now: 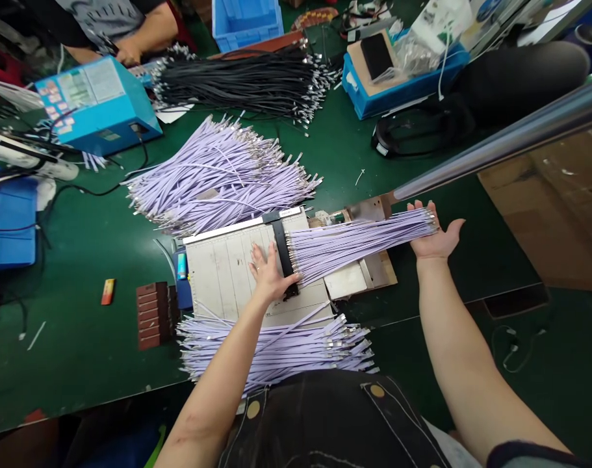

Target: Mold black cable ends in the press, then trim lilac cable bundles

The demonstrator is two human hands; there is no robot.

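Observation:
A row of lilac cables (359,244) with metal ends lies side by side across a pale ruled board (218,273) and out to the right. The left ends of the row line up along a black bar (283,250) on the board. My left hand (269,273) rests on the board with fingers spread, its thumb reaching over the bar to the lower cable ends. At the other end of the row, my right hand (436,242) is open, palm up and thumb out, touching the metal tips; some of its fingers are partly hidden behind the cables.
Loose lilac cables (218,175) are heaped behind the board; another lilac bundle (281,348) lies in front. Further back are black cables (242,81), a blue machine (98,104) and a blue tray (361,97). A metal pole (495,140) slants across the right. Another person's hand (128,51) is at upper left.

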